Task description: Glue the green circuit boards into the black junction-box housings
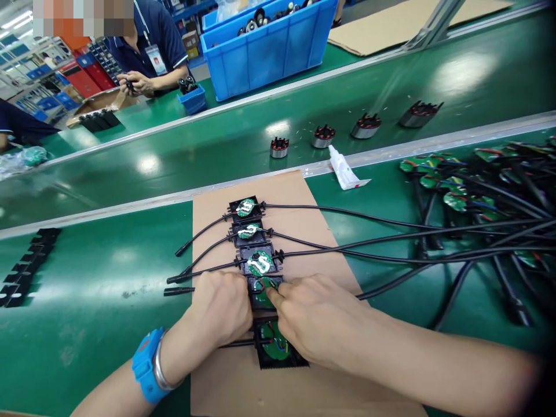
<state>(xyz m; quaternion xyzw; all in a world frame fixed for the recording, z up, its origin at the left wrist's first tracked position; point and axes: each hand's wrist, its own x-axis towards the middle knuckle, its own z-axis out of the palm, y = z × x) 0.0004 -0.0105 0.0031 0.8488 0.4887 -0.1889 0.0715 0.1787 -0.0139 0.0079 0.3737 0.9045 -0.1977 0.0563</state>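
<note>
Five black plastic housings, or rather several in a column, hold round green circuit boards; the upper three boards, such as this circuit board (259, 263), carry white paste. My left hand (221, 304) is closed at the left edge of the fourth housing, where a black cable (179, 291) runs into its grip; the fingertips are hidden. My right hand (319, 315) is curled at that housing's right side, index finger touching its green board (262, 296). Below, the nearest housing (282, 364) holds a board with coloured wires and no visible paste.
Cardboard (243, 394) lies under the housings. A heap of cabled boards (460, 200) covers the right side. A white tube (344, 169) lies near several motor stators (324, 137). Black parts (30, 266) lie left. Beyond are a blue bin (264, 58) and a co-worker (150, 52).
</note>
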